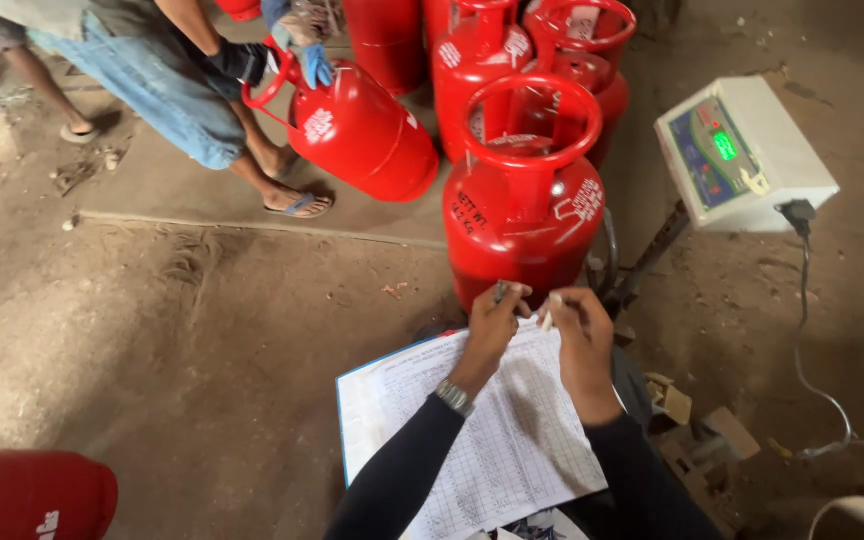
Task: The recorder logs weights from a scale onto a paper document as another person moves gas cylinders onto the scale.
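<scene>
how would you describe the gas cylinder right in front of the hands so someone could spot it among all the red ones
Start at the white weighing scale display with its green lit readout at the right. Just left of it stands an upright red gas cylinder, directly above the ruled sheet and the left hand and right hand. Unlike the tilted cylinder a co-worker grips, it stands nearest and alone in front.
</scene>
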